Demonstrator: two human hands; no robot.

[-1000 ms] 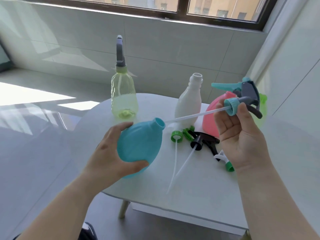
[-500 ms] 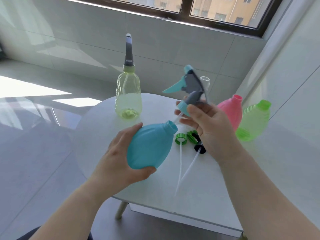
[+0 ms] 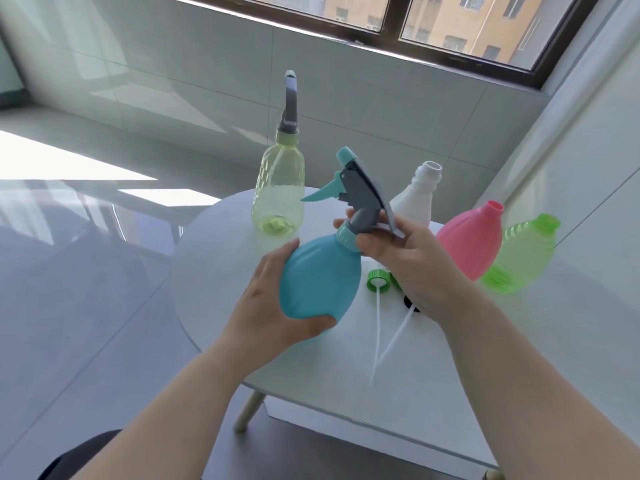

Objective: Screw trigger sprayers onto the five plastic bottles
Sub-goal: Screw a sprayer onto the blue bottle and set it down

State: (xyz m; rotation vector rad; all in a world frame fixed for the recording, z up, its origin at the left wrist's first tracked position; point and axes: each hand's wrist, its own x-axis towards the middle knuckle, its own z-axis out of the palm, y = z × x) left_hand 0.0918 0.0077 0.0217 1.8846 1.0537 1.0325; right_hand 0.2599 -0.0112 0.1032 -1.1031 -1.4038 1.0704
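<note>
My left hand (image 3: 273,299) grips the body of a teal bottle (image 3: 318,275), held tilted above the white table (image 3: 433,368). A grey and teal trigger sprayer (image 3: 360,192) sits on the bottle's neck, its collar pinched by my right hand (image 3: 412,261). The sprayer's tube is hidden inside the bottle. At the back stands a pale yellow bottle (image 3: 280,188) with a grey sprayer fitted. An open white bottle (image 3: 419,195), a pink bottle (image 3: 471,240) and a green bottle (image 3: 523,254) stand to the right.
Loose sprayers lie on the table under my right hand: a green collar (image 3: 378,280) with a white tube (image 3: 376,327) and a black one (image 3: 410,303) partly hidden. The table's edge curves close on the left. A tiled wall rises behind.
My right hand has brought the sprayer down onto the teal bottle's neck, the tube sliding fully inside. The bottle has tipped more upright.
</note>
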